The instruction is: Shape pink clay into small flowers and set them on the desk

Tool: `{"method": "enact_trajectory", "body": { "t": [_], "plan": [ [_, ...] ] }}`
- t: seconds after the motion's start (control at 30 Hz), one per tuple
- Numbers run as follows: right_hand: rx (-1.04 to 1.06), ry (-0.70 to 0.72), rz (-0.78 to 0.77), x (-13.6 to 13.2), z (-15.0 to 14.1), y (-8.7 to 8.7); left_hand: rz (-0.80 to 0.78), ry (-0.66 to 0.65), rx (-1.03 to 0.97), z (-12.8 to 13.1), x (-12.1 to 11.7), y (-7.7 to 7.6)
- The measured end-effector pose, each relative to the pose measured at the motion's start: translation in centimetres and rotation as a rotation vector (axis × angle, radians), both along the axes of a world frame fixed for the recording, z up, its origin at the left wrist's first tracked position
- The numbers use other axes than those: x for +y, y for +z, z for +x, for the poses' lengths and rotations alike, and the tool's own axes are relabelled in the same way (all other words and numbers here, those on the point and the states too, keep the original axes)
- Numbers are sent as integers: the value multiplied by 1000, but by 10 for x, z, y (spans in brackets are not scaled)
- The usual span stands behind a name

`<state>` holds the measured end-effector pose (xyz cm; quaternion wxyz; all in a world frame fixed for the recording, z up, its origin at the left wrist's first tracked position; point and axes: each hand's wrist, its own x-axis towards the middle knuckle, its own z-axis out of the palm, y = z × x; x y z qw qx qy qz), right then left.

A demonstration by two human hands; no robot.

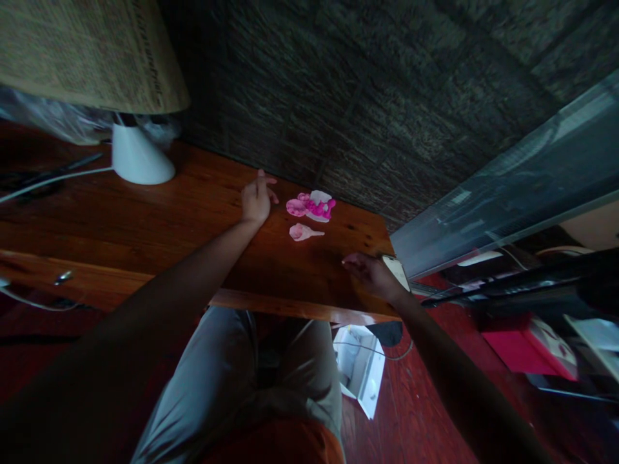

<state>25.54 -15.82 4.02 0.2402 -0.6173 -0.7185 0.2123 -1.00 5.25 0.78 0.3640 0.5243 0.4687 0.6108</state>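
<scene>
My left hand (256,198) rests on the wooden desk (159,219), fingers loosely curled, nothing visible in it, just left of a small pile of pink and white pieces (311,205). A single pale pink piece (302,232) lies a little nearer to me. My right hand (368,271) lies palm down at the desk's right edge, fingers stretched out toward the pink pieces, next to a white phone-like object (395,270). The scene is dim.
A white lamp base (140,158) with a newsprint shade (87,55) stands at the back left, cables (48,180) beside it. A dark textured wall (387,84) runs behind. A white paper bag (362,374) sits on the floor; pink boxes (522,351) lie right.
</scene>
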Motion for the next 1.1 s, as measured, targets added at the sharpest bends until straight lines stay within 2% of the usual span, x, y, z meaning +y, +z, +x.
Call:
{"method": "enact_trajectory", "body": {
  "t": [0.17,0.23,0.3,0.57,0.67,0.8,0.93,1.1],
  "plan": [
    [403,-157,-99,-4,-2,5,7,-6,2,0,1,-1],
    [460,-194,-129,-6,-1,5,8,-11,2,0,1,-1],
    [433,-226,-132,-7,2,1,9,-11,2,0,1,-1],
    [-90,-318,114,-14,18,-22,26,-6,22,0,2,-3],
    [-371,-227,196,-18,17,-23,26,-6,24,1,3,-4],
    [-702,-98,139,-26,6,-23,5,-2,49,2,2,-3],
    [-815,-87,115,-38,-9,-24,10,-13,50,1,-2,0],
    [-839,-230,112,-54,-19,-39,-14,-9,37,-1,-5,2]
  ]
}}
